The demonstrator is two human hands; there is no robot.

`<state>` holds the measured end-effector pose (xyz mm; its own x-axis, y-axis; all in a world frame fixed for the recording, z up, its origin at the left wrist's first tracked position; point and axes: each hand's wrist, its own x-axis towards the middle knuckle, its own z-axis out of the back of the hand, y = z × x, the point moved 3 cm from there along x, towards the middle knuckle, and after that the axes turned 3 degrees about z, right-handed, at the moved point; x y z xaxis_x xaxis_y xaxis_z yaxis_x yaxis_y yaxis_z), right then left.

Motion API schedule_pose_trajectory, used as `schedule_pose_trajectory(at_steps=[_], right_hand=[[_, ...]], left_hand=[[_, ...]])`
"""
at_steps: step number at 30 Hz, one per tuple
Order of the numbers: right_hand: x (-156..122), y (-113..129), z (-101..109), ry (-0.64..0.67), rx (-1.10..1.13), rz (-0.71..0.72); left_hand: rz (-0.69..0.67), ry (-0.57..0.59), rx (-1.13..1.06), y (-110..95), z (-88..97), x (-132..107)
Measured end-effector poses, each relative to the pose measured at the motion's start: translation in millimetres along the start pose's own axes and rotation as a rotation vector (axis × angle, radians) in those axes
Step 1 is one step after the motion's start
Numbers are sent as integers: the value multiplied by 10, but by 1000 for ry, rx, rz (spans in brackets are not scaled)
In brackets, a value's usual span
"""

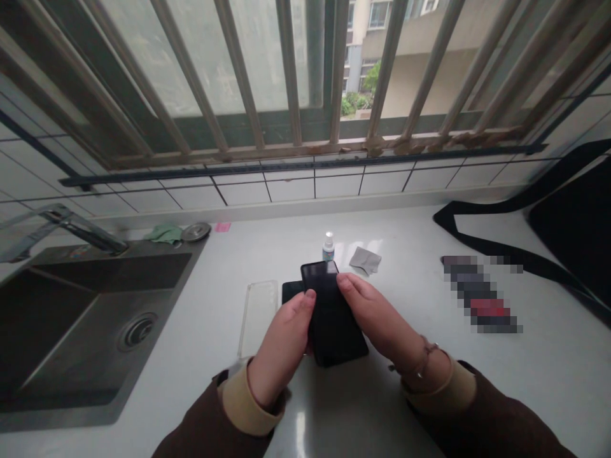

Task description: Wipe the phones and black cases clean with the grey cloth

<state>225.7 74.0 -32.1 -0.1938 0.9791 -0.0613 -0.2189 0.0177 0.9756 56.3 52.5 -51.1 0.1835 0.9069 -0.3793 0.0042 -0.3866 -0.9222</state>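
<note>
- Left hand [281, 350]: its grip is clenched on the left edge of the black smartphone [331, 318], which is held tilted just above the bench [534, 388].
- Right hand [377, 312]: its grip is also closed on the smartphone, along the upper right edge. A thin bracelet [422, 359] circles the wrist just behind it, and both arms wear brown sleeves [205, 432] with cream cuffs [248, 401].
- Just behind the smartphone, partly under it: a dark flat object [292, 292] (possibly a second phone, though too little shows to tell).
- Just left of the smartphone: a clear phone case [258, 318] lying flat on the bench.
- Just behind the smartphone: a small spray bottle [328, 248] with a white cap stands upright, with a grey cleaning cloth [365, 259] just to its right.
- Right of the smartphone: a pixelated, unreadable object [482, 294], and farther right a black fabric bag [570, 216] with a long strap [506, 248].
- Left of the smartphone: a steel sink [81, 356] with a drain [137, 331] and a faucet [71, 224] above it.
- Behind the sink: a green cloth [165, 234], a metal disc [195, 231] and a pink slip [222, 226].
- Well behind the smartphone: a tiled wall [286, 189] below a barred window [286, 76].
</note>
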Motion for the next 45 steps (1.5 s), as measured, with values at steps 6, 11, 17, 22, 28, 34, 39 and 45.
schedule_pose_trajectory(at_steps=[6,11,17,22,28,34,39,45], right_hand=[[-93,-5,-137,238,92,19],[-134,58,-156,208,-97,193],[-146,117,-113,119,-322,340],[-144,90,-119,69,-351,364],[-121,33,-114,22,-252,303],[-131,-59,-261,359,137,74],[-139,-145,-328,372,133,37],[-119,-148,-296,414,90,28]], left_hand=[[-119,-254,-336,-85,94,26],[-105,-242,-447,-126,49,18],[-174,-264,-466,-138,50,23],[-146,-291,-387,-121,76,18],[-184,-347,-230,-109,124,-25],[-262,-377,-322,-168,111,-59],[-257,-322,-367,-161,69,-23],[-266,-336,-290,-82,116,-40]])
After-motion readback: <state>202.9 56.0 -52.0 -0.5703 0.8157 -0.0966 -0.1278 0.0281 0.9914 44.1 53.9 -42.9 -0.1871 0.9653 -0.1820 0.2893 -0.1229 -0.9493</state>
